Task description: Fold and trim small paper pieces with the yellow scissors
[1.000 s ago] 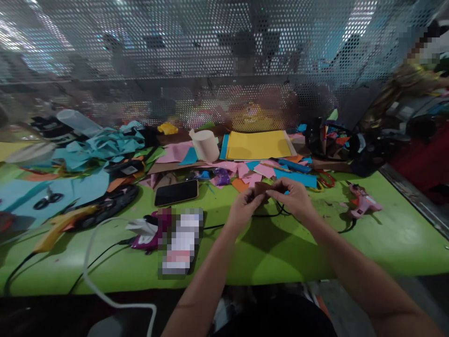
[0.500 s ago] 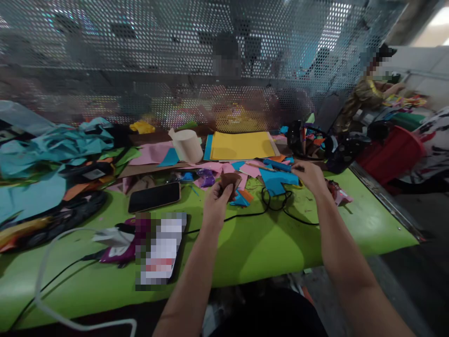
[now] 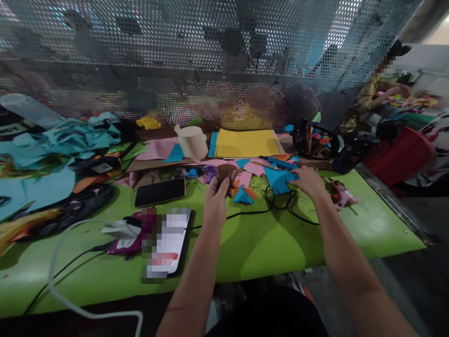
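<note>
- Right now my left hand (image 3: 215,201) holds the brown paper piece (image 3: 227,172) up just above the desk (image 3: 266,248). Its fingers (image 3: 218,185) are pressed together in a pinch on the piece's lower edge.
- My right hand (image 3: 308,181) lies on the blue paper piece (image 3: 278,180), which rests flat on the desk to the right of the brown one. The fingers curl over its right edge, and I cannot tell whether they pinch it or only press on it.
- A light pinch low on the brown piece seems best to me. It is thin paper, and a hard squeeze would likely crease it.
- For the blue piece, I judge that one corner should lift first, with a thumb slid under it. Dragging it flat could take the small blue and orange scraps (image 3: 243,195) between my hands along with it.
- The black cable (image 3: 280,206) loops on the desk just on the near side of the blue piece. A low sweep of my wrist could snag it, so I would lift the hand clear.
- The pink glue gun (image 3: 342,196) lies just to the right of my right wrist. I would stay off it, since I cannot tell whether its tip is hot.
</note>
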{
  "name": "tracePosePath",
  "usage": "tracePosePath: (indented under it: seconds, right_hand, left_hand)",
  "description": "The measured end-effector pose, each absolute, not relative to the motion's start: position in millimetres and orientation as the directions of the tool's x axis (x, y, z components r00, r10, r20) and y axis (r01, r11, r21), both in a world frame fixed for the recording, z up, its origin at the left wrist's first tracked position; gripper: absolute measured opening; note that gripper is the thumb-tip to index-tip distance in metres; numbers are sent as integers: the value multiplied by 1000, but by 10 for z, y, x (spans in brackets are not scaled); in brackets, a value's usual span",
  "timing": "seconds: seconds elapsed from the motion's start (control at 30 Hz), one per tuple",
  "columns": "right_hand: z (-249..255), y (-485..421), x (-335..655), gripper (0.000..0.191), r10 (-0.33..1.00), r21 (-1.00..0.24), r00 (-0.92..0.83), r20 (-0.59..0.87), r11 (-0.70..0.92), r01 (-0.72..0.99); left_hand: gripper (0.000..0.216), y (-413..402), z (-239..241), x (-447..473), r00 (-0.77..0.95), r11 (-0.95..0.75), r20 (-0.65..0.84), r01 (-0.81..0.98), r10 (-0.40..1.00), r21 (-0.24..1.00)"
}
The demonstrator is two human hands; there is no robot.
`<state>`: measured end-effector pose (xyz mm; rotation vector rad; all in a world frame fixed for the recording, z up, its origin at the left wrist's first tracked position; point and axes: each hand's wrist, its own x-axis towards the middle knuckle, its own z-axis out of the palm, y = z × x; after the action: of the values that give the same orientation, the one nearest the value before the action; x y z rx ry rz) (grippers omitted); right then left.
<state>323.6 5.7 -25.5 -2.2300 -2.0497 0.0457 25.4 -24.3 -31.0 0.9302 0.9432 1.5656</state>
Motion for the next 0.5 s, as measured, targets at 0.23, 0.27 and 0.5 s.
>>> tracePosePath:
  seconds: [0.23,0.27,0.5]
  right_hand:
    - [-228,13,3106,28,997,-48,26,68,-23,999]
    - [-225,13,3093,26,997,-46,24,76,-21,999]
    - [-194,34,3026,22,989,-88,25,145,-12,996]
  left_hand:
    - [28,-244,-295,264,-156,-149,97,-368,983,918]
    - [28,-245,-295,264,-161,-150,96,-362,982,920]
    - [24,-243,-297,266,-200,-163,92,-374,976,913]
